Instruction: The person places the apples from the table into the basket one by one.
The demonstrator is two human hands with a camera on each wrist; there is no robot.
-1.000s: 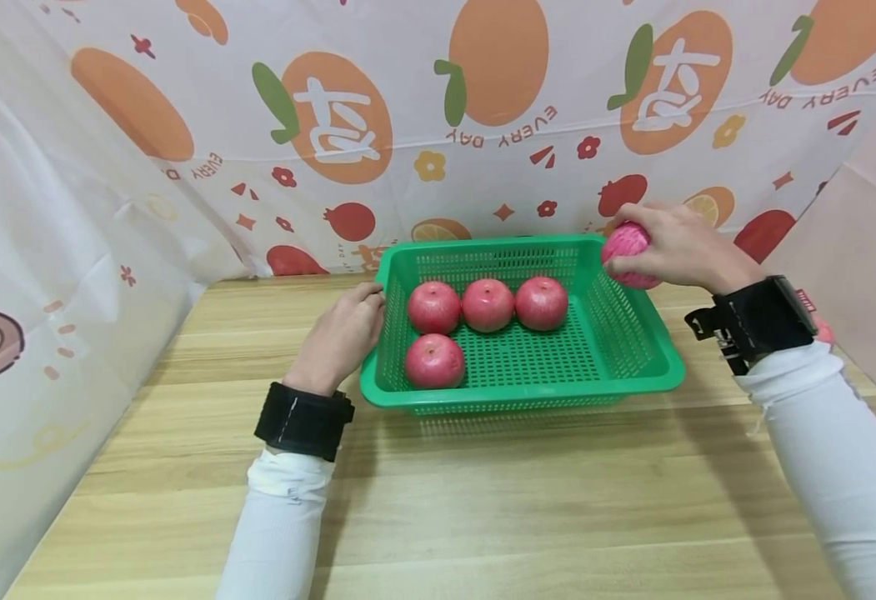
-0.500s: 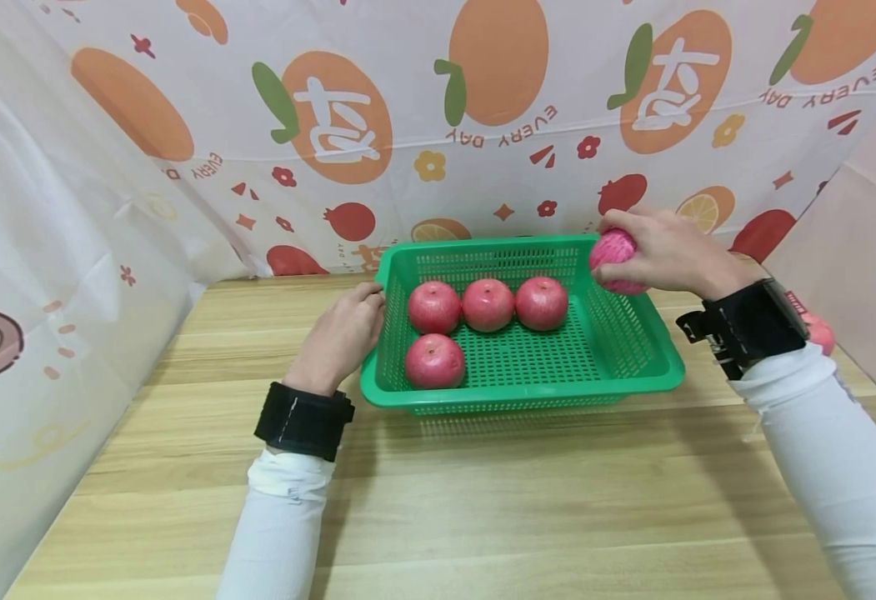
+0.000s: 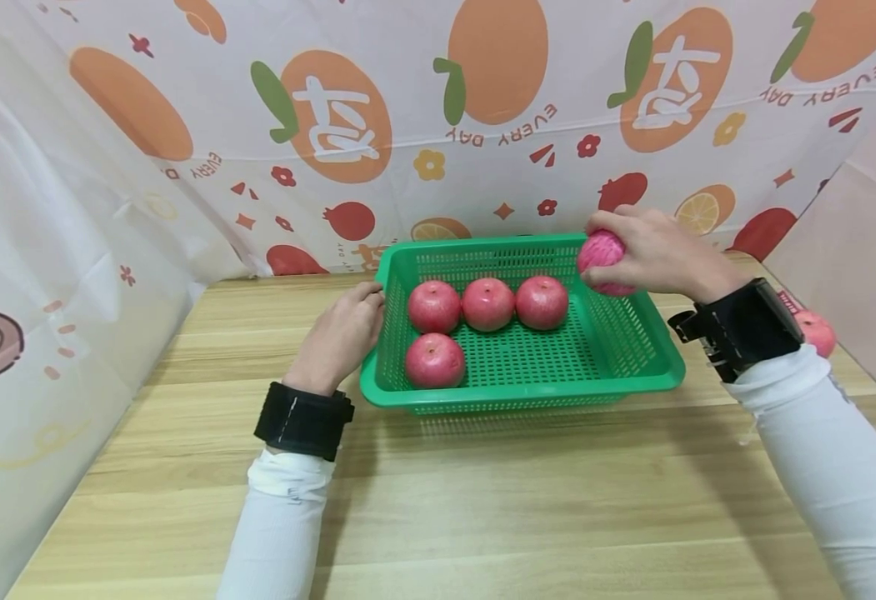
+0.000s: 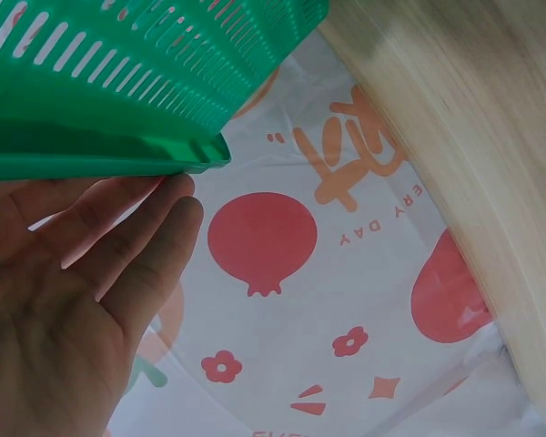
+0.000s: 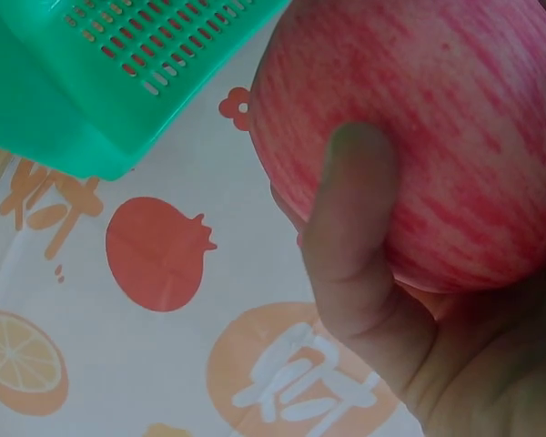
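Note:
A green plastic basket [image 3: 528,396] with slotted sides stands on the table. Inside it, three red apples [image 3: 488,304] form a row along the back, and one more apple [image 3: 435,361] lies at the front left. My right hand [image 3: 651,254] grips a pink-red striped apple [image 3: 604,260] above the basket's back right corner. The right wrist view shows the thumb pressed against this apple [image 5: 428,137]; the far fingers are hidden behind it. At the basket's left rim, my left hand [image 3: 343,333] touches the edge, its fingers fairly straight under the rim in the left wrist view.
Another apple [image 3: 815,332] lies on the table at the right, partly behind my right wrist strap. A small red label or object [image 3: 788,302] shows near it. The wooden table [image 3: 483,500] meets a fruit-printed curtain [image 3: 407,125] at the back.
My right hand has moved left with its apple, from the basket's right edge to above its back right corner. The left hand and the basket have stayed put.

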